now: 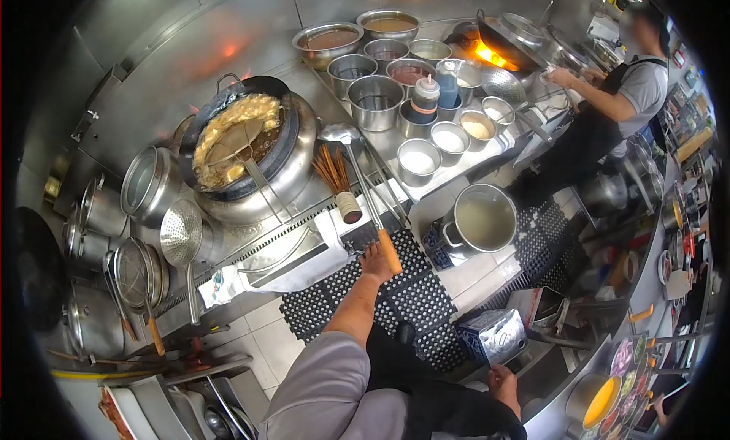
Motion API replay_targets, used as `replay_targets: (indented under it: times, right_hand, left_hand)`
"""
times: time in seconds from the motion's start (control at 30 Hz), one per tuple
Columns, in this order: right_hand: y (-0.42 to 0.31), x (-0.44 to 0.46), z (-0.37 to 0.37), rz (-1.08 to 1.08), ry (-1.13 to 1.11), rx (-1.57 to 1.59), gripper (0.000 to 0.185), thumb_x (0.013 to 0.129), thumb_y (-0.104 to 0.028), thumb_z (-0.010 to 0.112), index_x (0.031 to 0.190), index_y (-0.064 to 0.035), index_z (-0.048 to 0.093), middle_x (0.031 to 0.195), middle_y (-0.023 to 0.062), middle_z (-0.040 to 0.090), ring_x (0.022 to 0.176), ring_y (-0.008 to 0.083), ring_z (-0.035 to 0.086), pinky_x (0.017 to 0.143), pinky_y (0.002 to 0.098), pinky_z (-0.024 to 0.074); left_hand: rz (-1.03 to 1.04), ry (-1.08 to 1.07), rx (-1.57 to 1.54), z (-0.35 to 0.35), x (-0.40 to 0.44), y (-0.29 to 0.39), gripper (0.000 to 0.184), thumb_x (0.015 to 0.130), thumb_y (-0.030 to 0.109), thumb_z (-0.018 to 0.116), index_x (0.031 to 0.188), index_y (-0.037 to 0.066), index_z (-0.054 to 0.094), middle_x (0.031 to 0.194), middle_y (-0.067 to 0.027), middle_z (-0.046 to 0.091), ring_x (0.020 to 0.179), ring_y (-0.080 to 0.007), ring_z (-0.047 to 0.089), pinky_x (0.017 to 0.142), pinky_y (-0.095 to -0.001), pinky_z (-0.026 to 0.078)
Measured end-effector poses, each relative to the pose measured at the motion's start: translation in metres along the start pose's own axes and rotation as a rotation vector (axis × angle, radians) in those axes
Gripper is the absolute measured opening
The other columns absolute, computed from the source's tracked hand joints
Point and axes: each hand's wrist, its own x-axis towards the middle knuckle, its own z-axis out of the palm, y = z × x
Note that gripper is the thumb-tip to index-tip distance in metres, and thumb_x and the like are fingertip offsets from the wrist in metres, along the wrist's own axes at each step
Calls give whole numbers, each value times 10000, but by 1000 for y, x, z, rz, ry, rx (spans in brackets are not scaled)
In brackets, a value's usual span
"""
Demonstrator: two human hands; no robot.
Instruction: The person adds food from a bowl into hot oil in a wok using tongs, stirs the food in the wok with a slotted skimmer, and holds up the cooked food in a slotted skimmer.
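Observation:
My left hand [375, 262] rests at the counter's front edge, beside the wooden handle [388, 251] of a long ladle; its fingers are apart and it holds nothing visible. Low at my right side, my right hand [503, 381] hangs with curled fingers and nothing visible in it. Battered pieces [255, 109] fry in oil in a large wok [275, 90] at the left, with a wire skimmer [232, 142] lying in it. A bundle of thin brown sticks [331, 169] stands in a holder near the ladle.
Steel pots and sauce containers [376, 102] fill the counter beyond. A flame [493, 54] burns at a wok near another person [635, 98] at the right. A large pot [484, 218] and a tin [493, 337] stand low at my right. Strainers [181, 232] hang at the left.

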Motion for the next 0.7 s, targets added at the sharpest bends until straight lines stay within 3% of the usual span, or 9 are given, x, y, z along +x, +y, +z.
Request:
replay_targets:
  times: [0.27,0.57,0.7]
  right_hand:
    - [4,2,2,-31,2,-16,208,800,-98,619,967,23,648,838,176,649,714,260,647,654,329,510]
    - [40,4,7,-86,-32,-37,189,787,-85,609,946,9,648,823,190,641,705,296,642,644,358,512]
    - [25,20,0,-190,-26,-139,184,768,-87,608,922,5,647,801,197,642,699,329,637,639,385,513]
  left_hand:
    - [-4,32,-18,16,13,-10,1024,705,296,743,1442,12,92,1522,-142,83,1401,-342,107,1093,-555,190]
    - [64,-100,11,18,34,-22,935,735,195,668,1447,27,86,1529,-133,61,1400,-346,112,1084,-542,233]
    - [31,103,-150,4,-7,-28,818,752,186,627,1417,10,186,1493,-193,152,1366,-348,219,1073,-451,306]
